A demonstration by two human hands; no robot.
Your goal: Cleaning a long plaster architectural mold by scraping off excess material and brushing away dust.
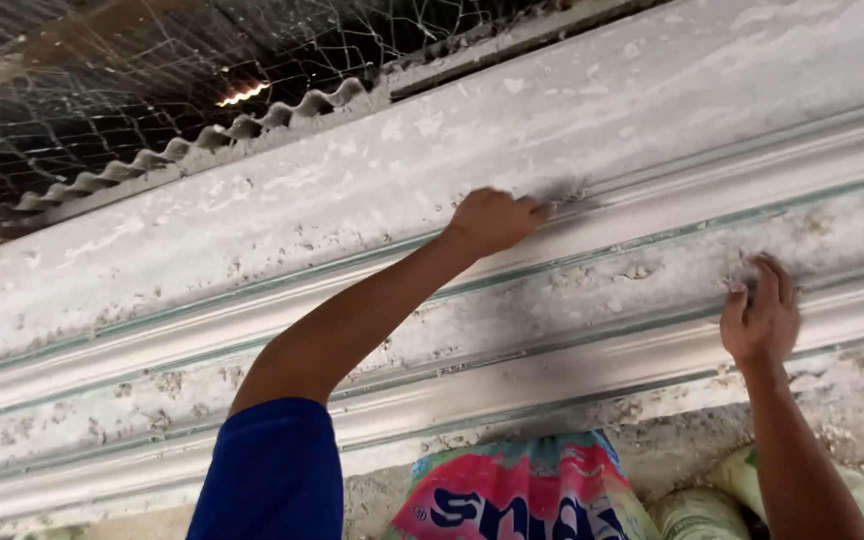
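On one plaster moulding (592, 200), two hands (492, 220) (760, 318) press, above three sacks (522, 495).

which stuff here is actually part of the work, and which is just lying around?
In use:
- left hand, pressed on the upper ridge of the white plaster moulding
- right hand, fingers on a lower band of the moulding

Lying about:
- colourful printed sack
- green sacks
- corrugated roof sheet
- wire netting

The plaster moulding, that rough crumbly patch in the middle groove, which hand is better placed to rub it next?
Probably the right hand: its fingertips already rest at the crumbly patch, while the left hand is pressed higher up the moulding.
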